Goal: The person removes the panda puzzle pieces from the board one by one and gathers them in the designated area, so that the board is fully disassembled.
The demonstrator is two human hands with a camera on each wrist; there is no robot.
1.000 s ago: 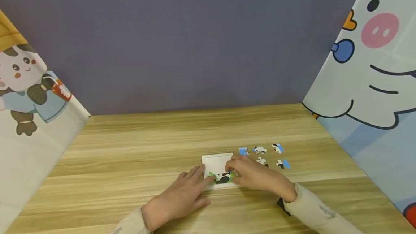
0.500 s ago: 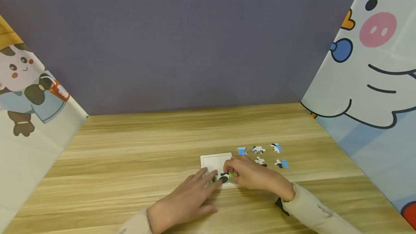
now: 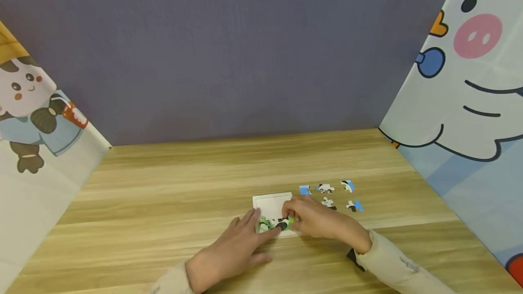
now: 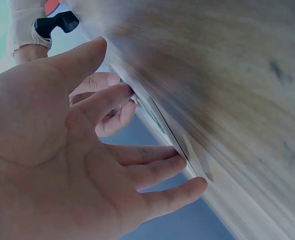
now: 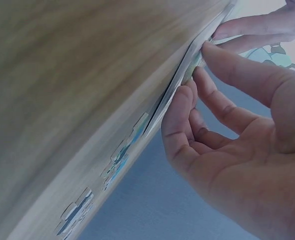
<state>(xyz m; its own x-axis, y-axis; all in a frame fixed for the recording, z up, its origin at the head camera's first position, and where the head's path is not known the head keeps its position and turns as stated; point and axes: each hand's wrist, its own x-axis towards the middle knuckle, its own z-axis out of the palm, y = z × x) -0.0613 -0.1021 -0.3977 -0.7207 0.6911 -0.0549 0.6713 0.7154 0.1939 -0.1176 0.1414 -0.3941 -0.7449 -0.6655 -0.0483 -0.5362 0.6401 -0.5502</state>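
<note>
A white puzzle tray (image 3: 271,202) lies on the wooden table, its near row filled with green, black and white panda puzzle pieces (image 3: 267,224). My left hand (image 3: 230,248) rests over the tray's left side with extended fingers. Its index fingertip touches the near row, and the other fingertips are at the left rim. At the tray's right side, my right hand (image 3: 316,217) pinches a green-edged puzzle piece (image 5: 190,69) between thumb and index finger, low over the near right corner. The hand covers part of that corner in the head view.
Several loose puzzle pieces in blue, white and black, among them a panda-face piece (image 3: 326,188), lie on the table (image 3: 184,180) right of the tray. A grey wall (image 3: 245,58) stands behind, with cartoon-printed panels (image 3: 461,103) on both sides.
My left index finger moved right across the near row, then drew back slightly toward the tray's near edge, uncovering the left pieces. My right hand stays at the same corner.
</note>
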